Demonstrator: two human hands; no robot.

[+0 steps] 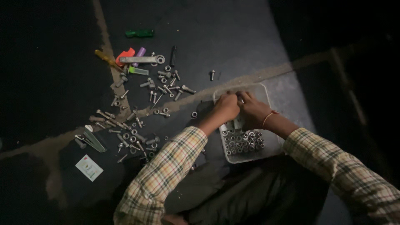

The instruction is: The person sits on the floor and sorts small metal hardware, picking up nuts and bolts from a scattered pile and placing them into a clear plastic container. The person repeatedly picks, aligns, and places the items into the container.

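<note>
Seeing my left hand and right hand meeting over a translucent plastic tray, fingers curled, grip I cannot tell, shiny steel nuts inside, bolts scattered on the dark floor

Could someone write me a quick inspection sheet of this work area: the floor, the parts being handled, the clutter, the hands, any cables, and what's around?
Surface: dark floor with pale worn streaks crossing it.
Job's things: white tray holding a heap of metal nuts.
Clutter: loose bolts and nuts scattered left of the tray; flat wrench; green tool handle; yellow-handled tool; small white card.
Hands: left hand and right hand close together over the tray's far end; what they pinch is too small to tell. An orange thread circles the right wrist.
Cables: nothing seen.
Surroundings: dark, little visible; plaid sleeves and dark trousers in the foreground.
</note>
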